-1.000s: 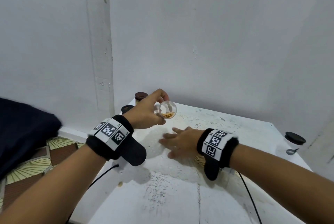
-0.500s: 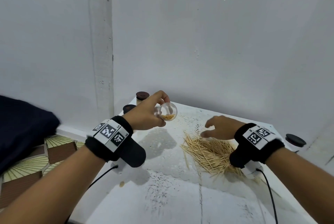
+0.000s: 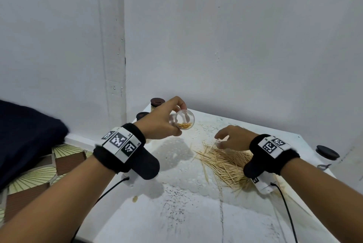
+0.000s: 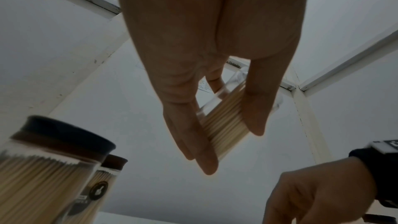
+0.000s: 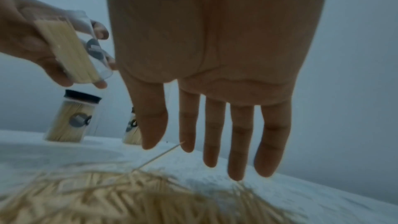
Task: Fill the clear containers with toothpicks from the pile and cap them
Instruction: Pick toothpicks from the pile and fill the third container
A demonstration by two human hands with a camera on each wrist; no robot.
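Note:
My left hand (image 3: 177,120) grips a clear container (image 3: 184,120) above the table's far left, tilted with its open mouth toward me. A layer of toothpicks lies along its lower side (image 4: 224,120). The toothpick pile (image 3: 224,162) spreads over the table's middle right. My right hand (image 3: 219,140) hovers over the pile's far edge with its fingers (image 5: 215,134) hanging straight and holding nothing. One toothpick (image 5: 159,155) sticks up from the pile close to the index fingertip. The held container (image 5: 75,48) also shows up left in the right wrist view.
Two filled jars with dark caps (image 3: 157,103) (image 3: 142,115) stand at the table's far left corner, behind my left hand. A black lid (image 3: 327,152) sits at the right edge. The white table (image 3: 176,213) meets the walls; dark fabric (image 3: 25,134) lies beyond its left edge.
My right hand lifted off the middle of the table and moved right, uncovering the toothpick pile; it now hovers over the pile's far edge. The left hand kept holding the container in place.

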